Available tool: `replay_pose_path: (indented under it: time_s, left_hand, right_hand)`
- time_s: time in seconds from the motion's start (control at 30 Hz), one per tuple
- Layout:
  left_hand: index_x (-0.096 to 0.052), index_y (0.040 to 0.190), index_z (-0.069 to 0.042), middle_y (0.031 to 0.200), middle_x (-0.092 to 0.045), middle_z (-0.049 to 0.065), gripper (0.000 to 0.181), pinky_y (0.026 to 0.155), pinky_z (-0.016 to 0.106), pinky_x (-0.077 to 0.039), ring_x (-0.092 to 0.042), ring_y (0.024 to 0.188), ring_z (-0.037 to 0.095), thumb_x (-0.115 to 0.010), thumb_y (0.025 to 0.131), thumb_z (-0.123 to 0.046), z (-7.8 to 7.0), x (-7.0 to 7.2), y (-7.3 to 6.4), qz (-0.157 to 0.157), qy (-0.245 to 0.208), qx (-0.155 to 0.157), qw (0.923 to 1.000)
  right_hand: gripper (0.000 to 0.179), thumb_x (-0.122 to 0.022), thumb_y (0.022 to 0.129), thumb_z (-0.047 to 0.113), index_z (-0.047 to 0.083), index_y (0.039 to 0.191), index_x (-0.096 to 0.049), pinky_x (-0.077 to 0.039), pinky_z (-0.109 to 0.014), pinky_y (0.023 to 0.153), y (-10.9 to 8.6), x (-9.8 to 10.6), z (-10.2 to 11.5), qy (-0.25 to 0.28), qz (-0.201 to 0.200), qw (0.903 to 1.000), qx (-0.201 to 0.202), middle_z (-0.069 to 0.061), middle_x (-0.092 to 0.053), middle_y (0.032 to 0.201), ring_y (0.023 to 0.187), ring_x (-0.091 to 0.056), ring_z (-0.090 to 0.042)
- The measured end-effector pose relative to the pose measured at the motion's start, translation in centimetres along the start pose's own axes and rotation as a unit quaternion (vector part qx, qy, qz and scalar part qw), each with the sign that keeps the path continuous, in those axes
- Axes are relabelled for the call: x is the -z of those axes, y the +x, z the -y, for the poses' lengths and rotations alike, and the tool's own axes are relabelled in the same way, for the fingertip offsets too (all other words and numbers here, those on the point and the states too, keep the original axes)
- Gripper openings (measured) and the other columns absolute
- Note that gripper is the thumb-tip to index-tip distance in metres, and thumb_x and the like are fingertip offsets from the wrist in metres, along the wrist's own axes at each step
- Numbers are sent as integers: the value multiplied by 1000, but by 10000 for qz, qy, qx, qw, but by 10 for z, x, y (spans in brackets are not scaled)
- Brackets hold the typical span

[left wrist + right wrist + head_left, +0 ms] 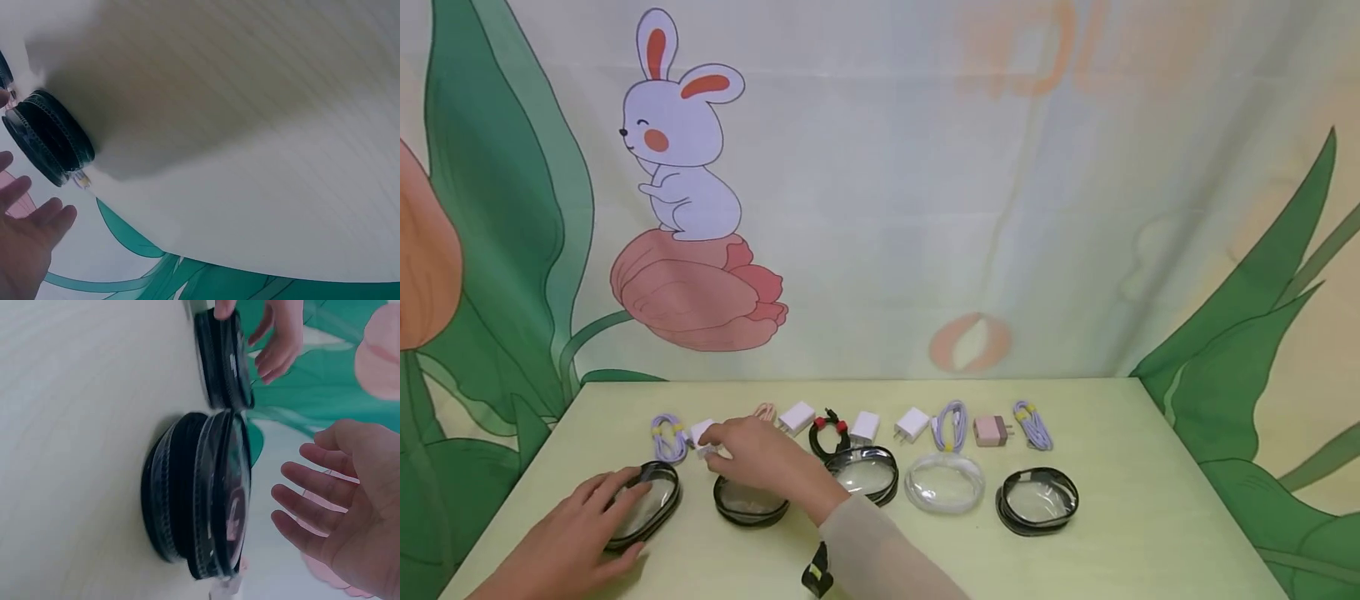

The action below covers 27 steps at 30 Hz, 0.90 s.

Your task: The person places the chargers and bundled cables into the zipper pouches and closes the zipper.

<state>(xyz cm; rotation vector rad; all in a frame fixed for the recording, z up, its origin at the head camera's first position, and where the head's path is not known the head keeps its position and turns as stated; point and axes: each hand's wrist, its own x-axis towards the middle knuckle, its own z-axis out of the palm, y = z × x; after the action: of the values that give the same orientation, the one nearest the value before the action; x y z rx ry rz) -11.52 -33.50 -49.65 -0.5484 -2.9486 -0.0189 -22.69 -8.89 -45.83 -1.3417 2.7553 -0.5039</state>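
Note:
My left hand [568, 529] lies over the leftmost clear, black-rimmed zip pouch [662, 508], its fingers spread across the top and the thumb at the near side. In the left wrist view its fingers [57, 215] stay extended beside the pouch's zippered wall [53, 134]. My right hand [760, 454] reaches over the second black-rimmed pouch [751, 510], fingertips near a white plug charger [702, 432]. Loose, spread fingers [315, 484] and nothing held show in the right wrist view, beside the second pouch's side [197, 494].
Farther right stand a black-rimmed pouch [880, 477], a white-rimmed pouch [943, 483] and another black-rimmed one [1037, 500]. Behind them runs a row of white chargers, a pink charger [991, 431], purple cables [950, 427] and a black cable [820, 446]. A printed curtain [865, 208] hangs behind.

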Motion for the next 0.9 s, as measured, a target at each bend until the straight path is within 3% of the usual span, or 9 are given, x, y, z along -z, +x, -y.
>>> replay_pose_path:
  time_s: [0.1, 0.2, 0.43, 0.5, 0.63, 0.7, 0.77, 0.87, 0.9]
  left_hand:
    - [-65, 132, -7, 139, -55, 18, 62, 86, 55, -55, -56, 120, 39, -82, 82, -40, 1, 3, -3, 24, -141, -76, 9999]
    - [-69, 126, -5, 131, -60, 18, 53, 80, 53, -57, -60, 112, 39, -80, 85, -37, -1, 3, -2, -35, -207, 39, 9998]
    - [-70, 112, -9, 113, -61, 13, 59, 69, 55, -55, -58, 91, 37, -80, 80, -56, -3, 7, 1, -133, -45, 316, 9994]
    - [-69, 116, -10, 118, -59, 13, 65, 71, 57, -53, -58, 95, 38, -78, 78, -63, -2, 7, 2, -130, 27, 268, 9996]
    - [-63, 131, -9, 136, -53, 18, 76, 86, 61, -50, -52, 117, 44, -79, 77, -61, 4, 2, 3, -471, -51, -131, 9988]
    - [-56, 140, -7, 144, -48, 19, 83, 112, 58, -35, -45, 129, 44, -80, 78, -57, 8, -2, 3, -629, -92, -441, 9970]
    - [-50, 146, -6, 151, -42, 18, 89, 125, 43, -11, -37, 137, 41, -80, 79, -56, 13, -6, 3, -735, -42, -732, 9946]
    - [-42, 152, -8, 160, -34, 12, 92, 116, 17, 14, -16, 153, 32, -75, 83, -59, 19, -10, 1, -668, 181, -940, 9932]
    - [-40, 153, -8, 161, -32, 10, 91, 120, 20, 10, -14, 154, 29, -74, 84, -58, 21, -11, 0, -661, 229, -973, 9928]
  right_hand:
    - [31, -57, 105, 29, 20, 133, -67, -47, -13, 93, 7, 0, -3, 34, 75, 9999, -109, 12, -70, 124, 113, -64, 0]
    - [31, -57, 104, 28, 20, 133, -67, -47, -13, 94, 13, -2, -2, 28, 180, 9997, -146, 12, -69, 124, 112, -64, 0]
    - [29, -57, 104, 30, 23, 130, -69, -48, -14, 91, 37, -11, 4, -233, 263, 9993, -133, 14, -70, 121, 110, -64, -2]
    - [29, -58, 104, 30, 22, 129, -69, -48, -15, 92, 46, -14, 4, -339, 250, 9989, -182, 13, -70, 120, 110, -65, -3]
    - [33, -58, 104, 34, 22, 133, -67, -47, -17, 97, 61, -20, 3, -547, 207, 9974, -414, 11, -68, 124, 115, -63, -6]
    - [37, -59, 103, 38, 22, 136, -64, -46, -18, 99, 68, -22, 4, -611, 251, 9961, -592, 10, -66, 128, 118, -61, -7]
    - [43, -59, 102, 43, 23, 140, -61, -46, -20, 102, 73, -25, 6, -686, 367, 9941, -761, 10, -62, 134, 122, -59, -7]
    - [48, -60, 101, 47, 24, 144, -58, -46, -21, 103, 79, -29, 10, -799, 573, 9910, -908, 11, -60, 138, 126, -56, -7]
    - [48, -60, 101, 47, 24, 143, -59, -46, -21, 102, 81, -30, 12, -856, 613, 9901, -925, 12, -61, 137, 124, -57, -6]
